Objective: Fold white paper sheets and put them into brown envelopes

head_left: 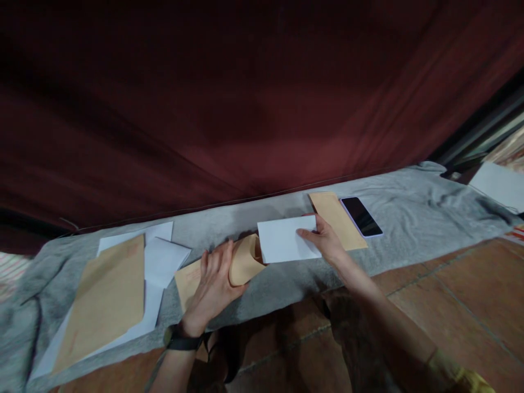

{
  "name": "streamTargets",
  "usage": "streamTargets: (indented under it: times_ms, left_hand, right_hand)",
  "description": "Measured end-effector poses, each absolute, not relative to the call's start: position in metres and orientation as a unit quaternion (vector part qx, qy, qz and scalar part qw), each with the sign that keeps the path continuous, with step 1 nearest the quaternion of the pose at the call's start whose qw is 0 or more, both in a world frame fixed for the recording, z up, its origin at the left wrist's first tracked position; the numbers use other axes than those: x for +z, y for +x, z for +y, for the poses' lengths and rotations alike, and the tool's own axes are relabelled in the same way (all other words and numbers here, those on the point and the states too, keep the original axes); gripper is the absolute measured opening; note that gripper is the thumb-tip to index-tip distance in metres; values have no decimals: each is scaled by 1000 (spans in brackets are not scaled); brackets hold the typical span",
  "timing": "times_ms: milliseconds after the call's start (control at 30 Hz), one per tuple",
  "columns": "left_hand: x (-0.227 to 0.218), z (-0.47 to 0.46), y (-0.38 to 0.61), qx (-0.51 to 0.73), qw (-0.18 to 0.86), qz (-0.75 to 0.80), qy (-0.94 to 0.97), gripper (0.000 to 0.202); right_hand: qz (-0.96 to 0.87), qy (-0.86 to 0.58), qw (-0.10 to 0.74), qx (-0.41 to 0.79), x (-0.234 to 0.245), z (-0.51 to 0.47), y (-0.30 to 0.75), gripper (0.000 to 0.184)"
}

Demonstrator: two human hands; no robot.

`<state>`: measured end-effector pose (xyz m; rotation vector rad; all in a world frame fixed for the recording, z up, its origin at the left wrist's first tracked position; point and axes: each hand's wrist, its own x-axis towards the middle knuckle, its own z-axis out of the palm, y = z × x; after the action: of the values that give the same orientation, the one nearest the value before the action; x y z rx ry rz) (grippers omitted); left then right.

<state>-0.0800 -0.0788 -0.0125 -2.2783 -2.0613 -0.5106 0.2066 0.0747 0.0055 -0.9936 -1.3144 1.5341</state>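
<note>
My left hand (215, 278) grips a tan paper envelope (245, 261) by its sides, so that its mouth bulges open toward the right. Between the thumb and fingers of my right hand (325, 240) is a folded white sheet of paper (282, 239). The sheet's left edge is right at the envelope's mouth; whether its corner is inside I cannot tell. Beyond my right hand lies another tan envelope (338, 218), flat on the grey cloth. My left palm hides part of the envelope it holds.
A grey cloth (405, 213) covers the long narrow surface. On the left lie a large tan envelope (106, 300) and white papers (164, 256). A phone (362, 216) rests at the right. A dark red curtain (262, 109) hangs behind, and floor tiles (462, 289) show in front.
</note>
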Motion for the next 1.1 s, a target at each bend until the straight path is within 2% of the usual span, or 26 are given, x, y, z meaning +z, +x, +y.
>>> streamTargets:
  times_ms: [200,367,633,1100]
  left_hand:
    - [-11,-77,-72,-136,51,-645,-750,114]
    - [-12,-77,-71,-125,52,-648,-750,112]
    - [-12,-78,-72,-130,24,-639,-758,110]
    - [-17,-82,-69,-105,-102,-622,-769,121]
  right_hand:
    - [-530,-408,368,646,8,78,211,36]
    - [-506,-421,362,660,15,88,217,35]
    - [-501,-403,260,721,20,94,221,34]
    - [-517,-416,267,699,15,92,214,31]
